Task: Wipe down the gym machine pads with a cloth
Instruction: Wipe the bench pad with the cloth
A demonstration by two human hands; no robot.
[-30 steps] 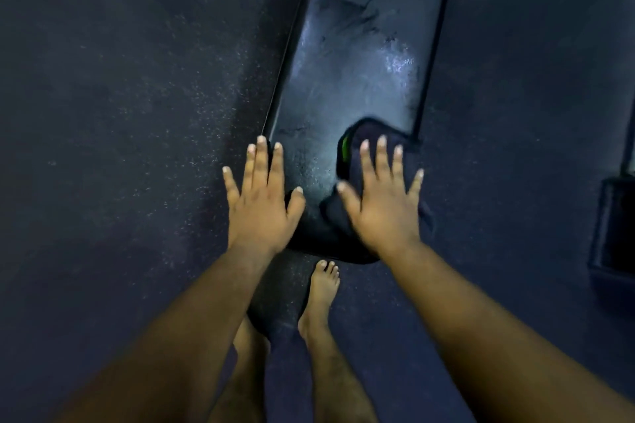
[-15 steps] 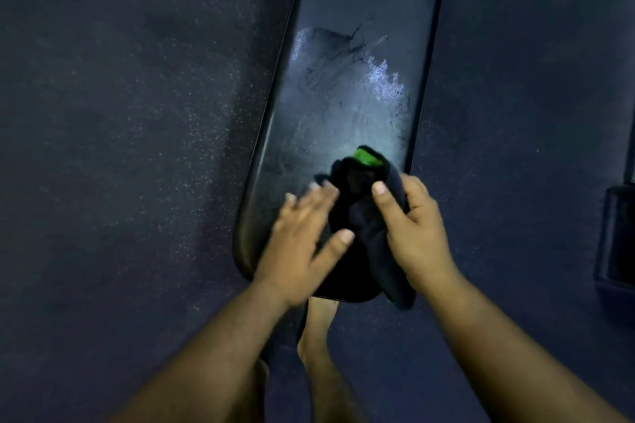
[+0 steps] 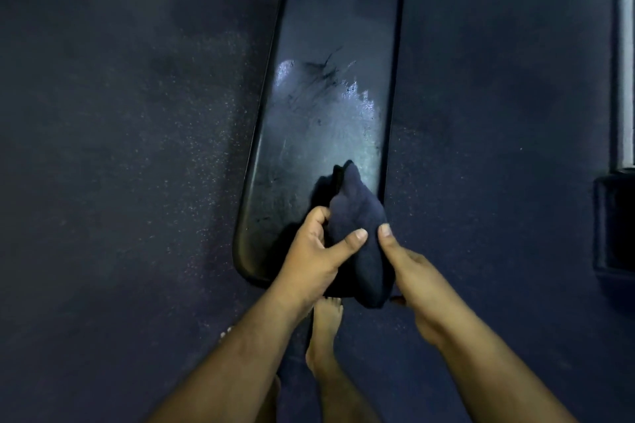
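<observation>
Both your left hand and right hand have gone from flat to gripping the cloth, bunching it at the pad's near end for another pass

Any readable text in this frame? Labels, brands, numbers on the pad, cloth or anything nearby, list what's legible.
None readable.
Bench pad: no print or logo, only wet streaks and scuff marks.
Dark cloth, gripped by the left hand and the right hand: no tag or lettering shows.
Dark box at the right edge: too dim to tell if it carries any label.
</observation>
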